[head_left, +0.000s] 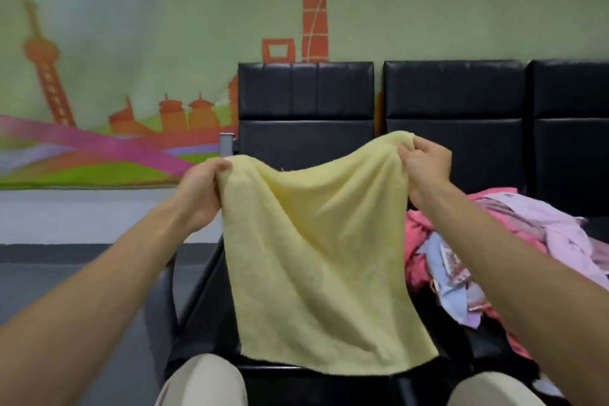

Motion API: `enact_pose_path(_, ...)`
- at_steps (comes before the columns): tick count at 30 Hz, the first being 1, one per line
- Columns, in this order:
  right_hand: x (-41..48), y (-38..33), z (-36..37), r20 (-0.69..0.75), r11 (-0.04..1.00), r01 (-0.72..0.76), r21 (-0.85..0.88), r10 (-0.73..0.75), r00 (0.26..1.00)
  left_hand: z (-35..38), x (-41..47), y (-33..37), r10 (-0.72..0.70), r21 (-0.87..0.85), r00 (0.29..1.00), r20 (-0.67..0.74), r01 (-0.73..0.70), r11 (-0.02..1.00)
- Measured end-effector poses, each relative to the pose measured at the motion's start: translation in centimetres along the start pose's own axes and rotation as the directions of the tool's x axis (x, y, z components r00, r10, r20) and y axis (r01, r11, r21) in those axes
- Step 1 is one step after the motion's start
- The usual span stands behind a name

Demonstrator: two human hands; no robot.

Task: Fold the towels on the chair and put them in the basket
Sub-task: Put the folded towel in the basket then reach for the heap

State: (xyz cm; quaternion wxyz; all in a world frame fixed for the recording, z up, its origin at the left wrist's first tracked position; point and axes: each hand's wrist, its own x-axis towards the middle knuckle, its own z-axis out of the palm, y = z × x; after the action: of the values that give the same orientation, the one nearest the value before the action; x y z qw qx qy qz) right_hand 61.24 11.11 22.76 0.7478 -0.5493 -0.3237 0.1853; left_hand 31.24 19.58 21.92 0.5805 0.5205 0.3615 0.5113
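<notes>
Your knees (204,382) meet the chair (306,92); the yellow towel (316,257) hangs between left hand (201,194) and right hand (425,168), each pinching a top corner, top edge running crosswise.

Left hand (201,194), right hand (425,168), forearms (108,273) bare; trousers (204,382) light beige.

The yellow towel (316,257) hides the chair seat (212,323) (mostly).

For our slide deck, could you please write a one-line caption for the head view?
Both hands, left and right, hold a yellow towel up by its top corners over a black chair, beside a pink laundry pile.
</notes>
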Motion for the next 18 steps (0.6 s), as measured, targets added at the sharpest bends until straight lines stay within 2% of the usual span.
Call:
enact_pose_path(3, 1.2, -1.3, -0.9, -0.098, 0.975, 0.129, -0.181, -0.148, 0.984, -0.9, -0.6, 2.4, 0.002, 0.162, 0.999, -0.041, 0.005, 0.987)
enact_pose_path(5, 0.8, -2.2, -1.7, -0.071, 0.945, 0.169, -0.282, -0.196, 0.978, -1.2, -1.3, 3.7, 0.014, 0.265, 0.999, -0.050, 0.000, 0.964)
enact_pose_path(6, 0.6, -2.4, -2.1, -0.013, 0.916, 0.219, -0.337, -0.237, 0.971, -1.3, -1.7, 4.2, 0.025, 0.291, 0.999, -0.046, -0.010, 0.957)
enact_pose_path(8, 0.1, -2.8, -2.6, 0.129, 0.865, 0.304, -0.399, -0.276, 0.953, -1.3, -2.4, 5.3, 0.037, 0.281, 0.999, -0.040, -0.025, 0.960)
enact_pose_path(10, -0.1, -3.0, -2.8, 0.180, 0.843, 0.305, -0.444, -0.249, 0.952, -1.2, -2.9, 6.0, 0.034, 0.230, 0.999, -0.040, -0.024, 0.973)
enact_pose_path(12, -0.2, -3.5, -2.8, 0.143, 0.814, 0.293, -0.501, -0.256, 0.956, -1.1, -3.4, 6.5, 0.016, 0.193, 1.000, -0.024, -0.011, 0.981)
enact_pose_path(15, -0.4, -4.5, -3.0, 0.069, 0.757, 0.339, -0.559, -0.364, 0.929, -1.4, -3.9, 6.9, -0.008, 0.175, 1.000, 0.016, 0.005, 0.985)
enact_pose_path(18, -0.5, -5.1, -3.3, 0.068, 0.716, 0.332, -0.614, -0.371, 0.926, -2.1, -3.9, 7.1, 0.012, 0.250, 1.000, 0.008, -0.013, 0.968)
